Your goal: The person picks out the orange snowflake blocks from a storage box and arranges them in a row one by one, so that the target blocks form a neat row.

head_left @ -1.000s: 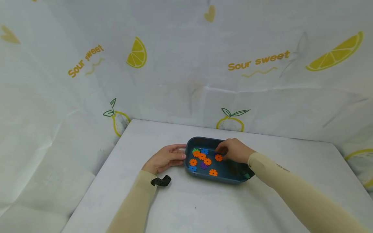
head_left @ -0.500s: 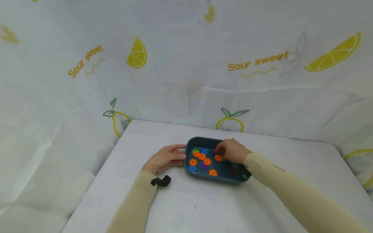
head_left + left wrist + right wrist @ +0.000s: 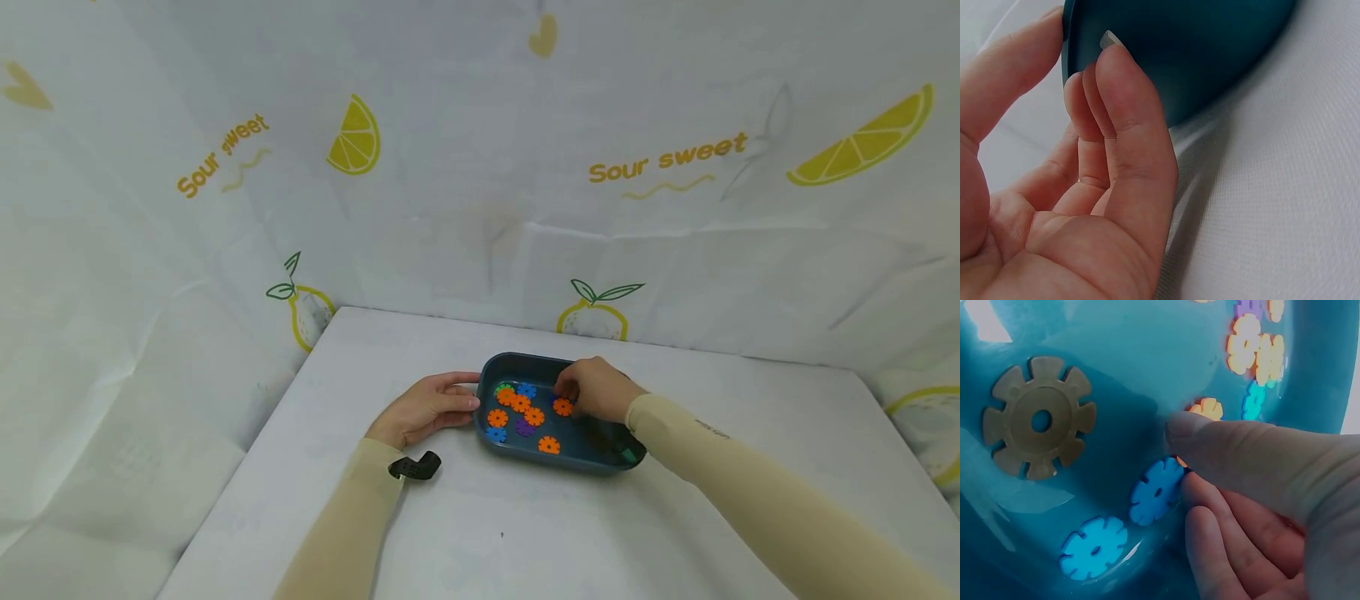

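Note:
A dark blue-green tray (image 3: 517, 450) holds several notched plastic snowflake discs, among them an orange disc (image 3: 549, 445), a purple disc (image 3: 525, 427) and a blue disc (image 3: 496, 434). My left hand (image 3: 425, 408) lies against the tray's left end; in the left wrist view its thumb touches the rim and the bent fingers rest against the outer wall. Over the tray's right half, my right hand (image 3: 606, 389) pinches an orange snowflake disc (image 3: 562, 407), largely covered by the thumb in the right wrist view. Close to those fingers lies another blue disc (image 3: 1157, 490).
In the right wrist view, a lighter blue disc (image 3: 1094, 549) and a large olive-brown disc (image 3: 1041, 419) lie at the tray's near side. The white table (image 3: 480, 542) meets a lemon-printed cloth backdrop (image 3: 450, 208) behind. A black band (image 3: 416, 466) sits on the left wrist.
My right hand and forearm have shifted slightly left, showing more of the tray's right end. The left hand, tray and loose discs stay in place.

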A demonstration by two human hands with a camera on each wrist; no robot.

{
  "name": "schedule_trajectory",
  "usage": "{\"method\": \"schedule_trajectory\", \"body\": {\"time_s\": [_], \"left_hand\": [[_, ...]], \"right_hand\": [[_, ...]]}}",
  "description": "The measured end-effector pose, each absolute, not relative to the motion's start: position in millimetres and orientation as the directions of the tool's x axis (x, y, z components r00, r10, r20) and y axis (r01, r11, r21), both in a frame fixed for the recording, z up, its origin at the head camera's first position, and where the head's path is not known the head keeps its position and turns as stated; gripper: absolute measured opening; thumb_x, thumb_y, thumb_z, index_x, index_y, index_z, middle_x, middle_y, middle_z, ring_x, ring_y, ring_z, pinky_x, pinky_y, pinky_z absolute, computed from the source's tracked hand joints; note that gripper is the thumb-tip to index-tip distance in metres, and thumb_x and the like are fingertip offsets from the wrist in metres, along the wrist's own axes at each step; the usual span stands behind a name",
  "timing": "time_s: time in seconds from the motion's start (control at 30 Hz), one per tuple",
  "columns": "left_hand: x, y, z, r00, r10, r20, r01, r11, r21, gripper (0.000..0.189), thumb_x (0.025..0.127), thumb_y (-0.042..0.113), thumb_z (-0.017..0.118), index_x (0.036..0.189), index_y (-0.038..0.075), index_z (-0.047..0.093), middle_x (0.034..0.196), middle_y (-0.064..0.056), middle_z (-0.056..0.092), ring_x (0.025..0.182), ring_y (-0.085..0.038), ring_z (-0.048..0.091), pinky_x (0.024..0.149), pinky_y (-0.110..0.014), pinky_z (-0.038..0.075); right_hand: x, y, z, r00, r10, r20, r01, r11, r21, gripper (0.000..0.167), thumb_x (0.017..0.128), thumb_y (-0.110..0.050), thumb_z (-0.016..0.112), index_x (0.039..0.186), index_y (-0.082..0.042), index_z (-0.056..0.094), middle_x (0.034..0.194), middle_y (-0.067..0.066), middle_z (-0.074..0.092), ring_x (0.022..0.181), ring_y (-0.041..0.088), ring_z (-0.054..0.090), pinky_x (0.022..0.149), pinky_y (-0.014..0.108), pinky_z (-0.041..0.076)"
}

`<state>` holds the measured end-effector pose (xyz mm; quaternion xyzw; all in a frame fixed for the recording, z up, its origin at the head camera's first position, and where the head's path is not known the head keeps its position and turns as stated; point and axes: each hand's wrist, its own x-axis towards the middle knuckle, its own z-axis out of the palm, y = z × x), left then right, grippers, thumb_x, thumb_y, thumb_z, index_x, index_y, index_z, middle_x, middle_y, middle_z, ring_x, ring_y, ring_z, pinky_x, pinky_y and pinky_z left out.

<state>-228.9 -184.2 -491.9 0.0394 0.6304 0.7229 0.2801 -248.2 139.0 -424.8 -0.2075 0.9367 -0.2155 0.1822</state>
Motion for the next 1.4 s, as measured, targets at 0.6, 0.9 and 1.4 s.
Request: {"method": "schedule_trajectory", "body": {"time_s": [0.6, 0.9, 1.4], "left_hand": [[-234.1, -178.2, -488.8, -0.834, 0.461, -0.303, -0.353, -0.024, 0.935, 0.061, 0.098, 0.011, 0.080, 0.155, 0.011, 0.056, 0.114, -0.003, 0.075, 0.100, -0.017, 0.072, 0.096, -0.032, 0.063], [-228.8, -180.5, -491.5, -0.846, 0.440, -0.301, -0.346, -0.025, 0.938, 0.060, 0.099, 0.012, 0.079, 0.155, 0.011, 0.056, 0.112, -0.004, 0.075, 0.105, -0.019, 0.074, 0.100, -0.034, 0.063], [-227.5, -183.3, -498.5, -0.848, 0.450, -0.281, -0.337, -0.048, 0.940, 0.061, 0.100, 0.016, 0.079, 0.156, 0.011, 0.055, 0.136, -0.014, 0.073, 0.113, -0.020, 0.073, 0.103, -0.036, 0.062]], "right_hand": [[-253.1, 134.9, -437.9, -0.839, -0.484, -0.248, -0.339, 0.821, -0.459, 0.021, 0.088, -0.009, 0.089, 0.107, -0.011, 0.081, 0.099, 0.000, 0.077, 0.088, 0.016, 0.065, 0.091, 0.040, 0.063], [-251.9, 132.9, -438.5, -0.838, -0.494, -0.232, -0.308, 0.779, -0.546, 0.022, 0.089, -0.015, 0.088, 0.110, -0.014, 0.081, 0.101, -0.001, 0.077, 0.089, 0.014, 0.066, 0.084, 0.034, 0.061], [-254.6, 144.6, -425.4, -0.866, -0.469, -0.174, -0.230, 0.683, -0.694, 0.026, 0.094, -0.022, 0.086, 0.119, -0.018, 0.082, 0.110, -0.002, 0.080, 0.096, 0.013, 0.071, 0.090, 0.036, 0.063]]}}
